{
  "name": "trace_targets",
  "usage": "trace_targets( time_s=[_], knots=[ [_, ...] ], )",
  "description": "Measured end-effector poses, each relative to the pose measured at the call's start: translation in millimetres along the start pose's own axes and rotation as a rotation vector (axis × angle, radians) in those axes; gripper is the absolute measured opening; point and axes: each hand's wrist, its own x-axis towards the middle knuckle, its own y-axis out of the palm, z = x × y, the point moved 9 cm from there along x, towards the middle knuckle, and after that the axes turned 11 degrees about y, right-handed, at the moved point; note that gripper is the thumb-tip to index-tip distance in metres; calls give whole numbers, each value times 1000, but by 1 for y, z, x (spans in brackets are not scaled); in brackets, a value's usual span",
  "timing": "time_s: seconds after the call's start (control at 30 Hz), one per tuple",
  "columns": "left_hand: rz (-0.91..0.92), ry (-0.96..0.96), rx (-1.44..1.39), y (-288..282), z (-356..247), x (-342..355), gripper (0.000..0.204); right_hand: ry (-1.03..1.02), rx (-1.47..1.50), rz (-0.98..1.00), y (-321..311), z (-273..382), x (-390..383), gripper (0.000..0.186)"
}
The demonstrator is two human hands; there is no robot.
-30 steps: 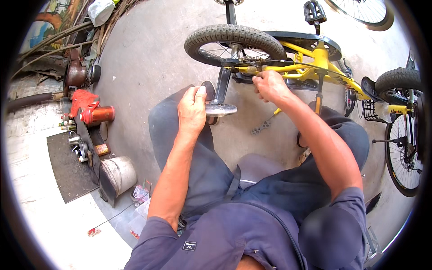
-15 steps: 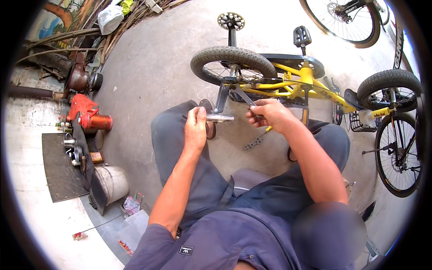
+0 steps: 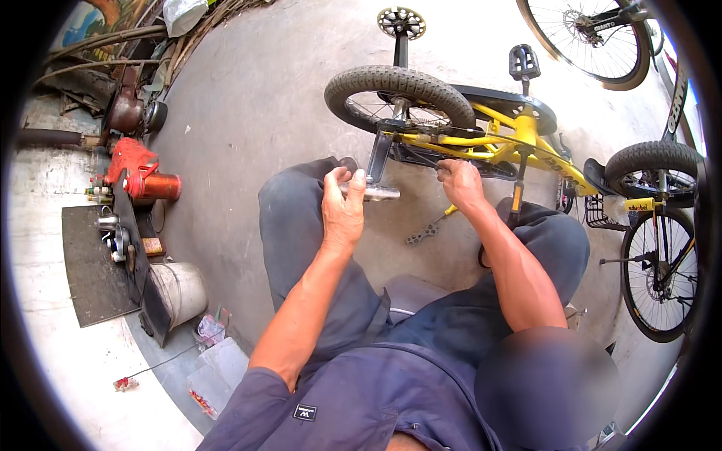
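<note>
A small yellow bicycle lies in front of me with its knobby-tyred wheel toward the left. My left hand is closed on a training wheel, seen edge-on at the near end of its black bracket. A matching training wheel stands out on the bicycle's far side. My right hand grips a spanner, seen nearly edge-on, which reaches toward the wheel's axle by the bracket's upper end. Its exact contact there is hard to make out.
On the floor between my feet lies a multi-hole wrench near a yellow-handled tool. Other bicycles stand at the right, one with a black-tyred wheel. At the left are a red canister, a whitish bucket and branches.
My right hand has raised the spanner, turning it from a slanted, face-on position to a flatter one. My left hand's thumb has shifted across the training wheel. The view has moved slightly.
</note>
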Motion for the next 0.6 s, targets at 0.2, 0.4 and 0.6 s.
trace_targets(
  time_s=[0.2,0.4,0.6],
  knots=[
    [-60,-2,-32,-1,2,0,61,-38,43,14,10,12,4,31],
    [-52,-98,-195,11,16,-2,60,-50,31,-41,13,14,12,31],
    [-34,-40,-172,16,1,-2,62,-11,21,-37,12,5,11,31]
  ],
)
